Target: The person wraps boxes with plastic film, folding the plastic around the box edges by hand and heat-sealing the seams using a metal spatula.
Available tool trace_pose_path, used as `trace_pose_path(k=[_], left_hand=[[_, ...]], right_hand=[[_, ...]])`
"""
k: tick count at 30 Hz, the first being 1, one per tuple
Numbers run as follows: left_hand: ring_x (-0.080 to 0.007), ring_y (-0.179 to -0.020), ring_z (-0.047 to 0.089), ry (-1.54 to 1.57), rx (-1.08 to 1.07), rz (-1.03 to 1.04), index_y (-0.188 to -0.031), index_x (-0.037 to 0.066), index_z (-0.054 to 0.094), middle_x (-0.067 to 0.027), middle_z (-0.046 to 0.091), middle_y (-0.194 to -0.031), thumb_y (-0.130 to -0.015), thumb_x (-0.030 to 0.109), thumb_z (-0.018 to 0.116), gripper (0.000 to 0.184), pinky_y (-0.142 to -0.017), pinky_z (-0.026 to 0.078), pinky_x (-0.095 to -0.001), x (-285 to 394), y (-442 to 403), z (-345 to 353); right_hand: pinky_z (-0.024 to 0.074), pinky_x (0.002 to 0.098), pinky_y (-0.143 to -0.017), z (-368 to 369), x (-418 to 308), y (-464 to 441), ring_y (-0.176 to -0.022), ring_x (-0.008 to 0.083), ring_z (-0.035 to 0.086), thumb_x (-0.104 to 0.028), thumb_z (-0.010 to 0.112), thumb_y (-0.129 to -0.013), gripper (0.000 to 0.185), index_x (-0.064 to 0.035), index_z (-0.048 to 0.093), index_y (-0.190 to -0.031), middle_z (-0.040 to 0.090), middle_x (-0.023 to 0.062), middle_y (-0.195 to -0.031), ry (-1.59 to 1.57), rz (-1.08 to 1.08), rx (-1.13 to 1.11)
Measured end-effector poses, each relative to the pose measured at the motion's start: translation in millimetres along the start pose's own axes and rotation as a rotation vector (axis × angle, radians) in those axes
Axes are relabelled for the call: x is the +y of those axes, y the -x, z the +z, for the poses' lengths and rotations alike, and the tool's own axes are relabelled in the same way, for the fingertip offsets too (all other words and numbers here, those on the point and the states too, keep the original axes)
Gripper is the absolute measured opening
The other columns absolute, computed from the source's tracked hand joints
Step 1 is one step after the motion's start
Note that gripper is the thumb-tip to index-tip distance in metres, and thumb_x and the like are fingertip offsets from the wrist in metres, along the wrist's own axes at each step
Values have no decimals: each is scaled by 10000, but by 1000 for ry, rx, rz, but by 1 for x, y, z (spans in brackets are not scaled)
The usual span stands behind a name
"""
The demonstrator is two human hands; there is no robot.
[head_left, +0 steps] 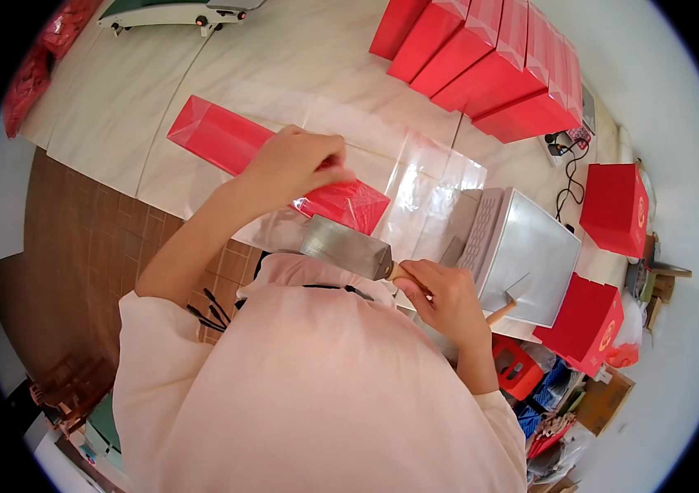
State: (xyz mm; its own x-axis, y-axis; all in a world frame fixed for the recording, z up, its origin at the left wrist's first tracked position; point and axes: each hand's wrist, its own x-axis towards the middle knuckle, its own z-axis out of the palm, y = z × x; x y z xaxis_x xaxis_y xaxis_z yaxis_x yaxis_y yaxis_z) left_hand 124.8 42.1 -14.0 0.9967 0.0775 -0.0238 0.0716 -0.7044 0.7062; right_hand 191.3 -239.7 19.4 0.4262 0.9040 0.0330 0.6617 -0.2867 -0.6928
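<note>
A long red box [226, 135] in clear film lies at the table's near edge. My left hand [304, 160] is over its middle, fingers curled down toward the film; what they pinch, if anything, is hidden. In my right hand [440, 292] is the wooden handle of a scraper [345, 246] with a wide metal blade. The blade lies beside the near edge of the box's right end. Loose clear film [427, 181] spreads over the table to the right of the box.
Several wrapped red boxes [489, 66] stand at the back. A metal machine [538, 255] on the right carries a smaller scraper [509, 300]. Two red boxes [612, 209] [583, 320] stand beyond it, near a black cable [569, 185]. A green-topped device [173, 15] is at the back left.
</note>
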Motion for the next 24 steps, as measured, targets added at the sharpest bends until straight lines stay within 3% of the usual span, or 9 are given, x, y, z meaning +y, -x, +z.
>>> trace_pose_path(k=[1, 2, 4, 7, 9, 14, 20, 22, 24], left_hand=[[-332, -685, 574, -134, 169, 9, -823, 29, 553, -114, 614, -704, -880, 289, 643, 281, -680, 459, -409, -2, 2, 0], [-332, -685, 574, -132, 168, 9, -823, 29, 553, -114, 614, -704, -880, 289, 643, 281, -680, 459, -409, -3, 3, -3], [-339, -781, 566, -102, 140, -218, -907, 48, 514, -104, 636, -787, -979, 296, 493, 259, -772, 439, -411, -2, 7, -13], [-344, -812, 582, -58, 201, -191, -916, 38, 495, -119, 644, -795, -1006, 324, 432, 306, -751, 444, -419, -11, 11, -14], [-343, -825, 589, -76, 209, -180, -912, 33, 491, -124, 647, -798, -1007, 325, 428, 314, -746, 445, -415, -14, 11, -14], [-339, -832, 597, -107, 238, -163, -903, 29, 484, -126, 652, -795, -1009, 322, 423, 317, -741, 448, -410, -17, 12, -14], [-252, -834, 598, 51, 256, -220, -984, 27, 519, -108, 654, -902, -1021, 302, 414, 297, -767, 448, -351, -20, 18, -25], [-178, -888, 593, 73, 494, -167, -1064, 35, 540, -63, 662, -1041, -1032, 291, 399, 294, -810, 439, -315, -36, 25, -33], [-151, -1022, 576, 119, 657, -282, -1105, 35, 550, -52, 639, -1168, -1045, 317, 360, 346, -919, 423, -303, -38, 39, -50]], right_hand=[[429, 345, -472, -1, 0, -1, -554, 256, 585, -158, 696, -846, 142, -47, 648, -918, 639, 72, -725, 2, 1, -1], [430, 345, -472, -1, 0, -1, -555, 264, 586, -159, 691, -850, 143, -42, 651, -920, 642, 76, -727, -17, 29, 12], [431, 345, -473, -1, -1, 0, -555, 271, 587, -159, 687, -854, 144, -36, 654, -922, 645, 81, -729, -38, 63, 24], [432, 350, -474, -3, -2, 3, -546, 281, 585, -163, 679, -860, 151, -27, 662, -925, 642, 93, -719, -19, 118, 50], [399, 332, -472, -5, -2, 6, -500, 273, 515, -142, 648, -888, 168, 7, 661, -967, 589, 144, -695, -11, 148, 32], [385, 343, -474, -8, -9, 15, -497, 276, 494, -144, 630, -900, 162, 1, 660, -968, 569, 147, -675, -8, 232, 19], [419, 363, -467, -13, -6, 27, -523, 274, 575, -189, 654, -884, 167, -29, 659, -932, 609, 96, -664, 54, 233, 33], [418, 357, -465, -13, -4, 28, -524, 267, 577, -191, 657, -882, 165, -34, 657, -931, 612, 90, -668, 75, 202, 37], [419, 340, -464, -11, -2, 26, -541, 248, 587, -191, 670, -867, 166, -42, 652, -937, 621, 76, -693, 88, 96, 45]])
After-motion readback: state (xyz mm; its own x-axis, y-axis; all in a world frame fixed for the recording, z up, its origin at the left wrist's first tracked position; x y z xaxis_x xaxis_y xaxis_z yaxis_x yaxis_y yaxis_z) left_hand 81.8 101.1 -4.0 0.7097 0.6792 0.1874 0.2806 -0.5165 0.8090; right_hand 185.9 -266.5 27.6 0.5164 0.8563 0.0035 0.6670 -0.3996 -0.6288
